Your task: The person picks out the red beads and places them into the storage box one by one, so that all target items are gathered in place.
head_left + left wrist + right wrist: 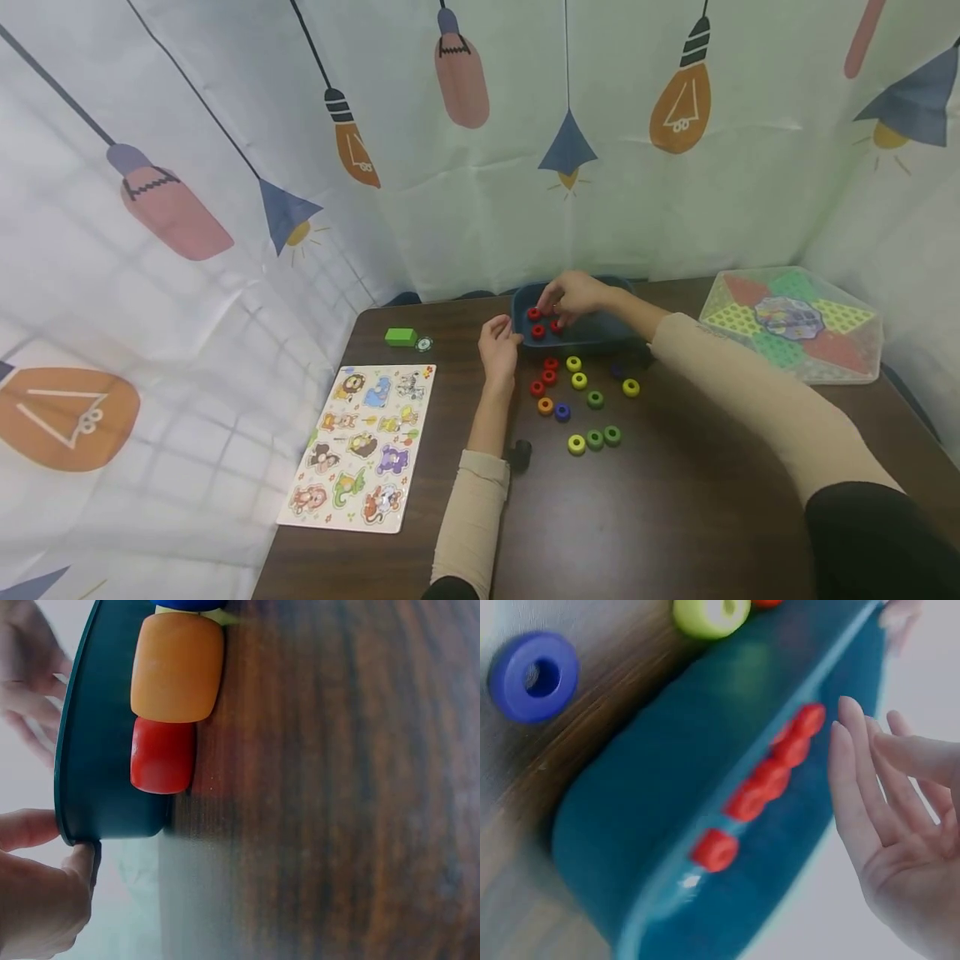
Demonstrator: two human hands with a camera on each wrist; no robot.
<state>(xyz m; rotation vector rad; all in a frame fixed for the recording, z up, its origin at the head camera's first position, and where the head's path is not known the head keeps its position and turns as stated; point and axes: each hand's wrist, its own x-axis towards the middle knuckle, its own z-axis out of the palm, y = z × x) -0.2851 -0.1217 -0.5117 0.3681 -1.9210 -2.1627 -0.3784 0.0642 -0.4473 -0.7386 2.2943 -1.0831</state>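
Observation:
A dark blue-green tray [592, 332] stands at the back of the table with several red ring beads [715, 850] inside. My left hand [498, 350] is at its left end; in the left wrist view the thumb and a finger [30, 828] pinch the rim at the corner. Over the tray is my right hand [576, 296]. Its fingers are loosely extended above the red beads with nothing between them, as the right wrist view shows. In front of the tray lie loose beads: red [537, 388], orange [545, 406], blue [562, 412], yellow [576, 444] and green [612, 435].
An animal puzzle board [360, 450] lies on the left side of the table [637, 525], with a green block [401, 337] behind it. At the right back is a clear hexagonal case [795, 325] with coloured sections. A patterned curtain [510, 208] hangs behind the table.

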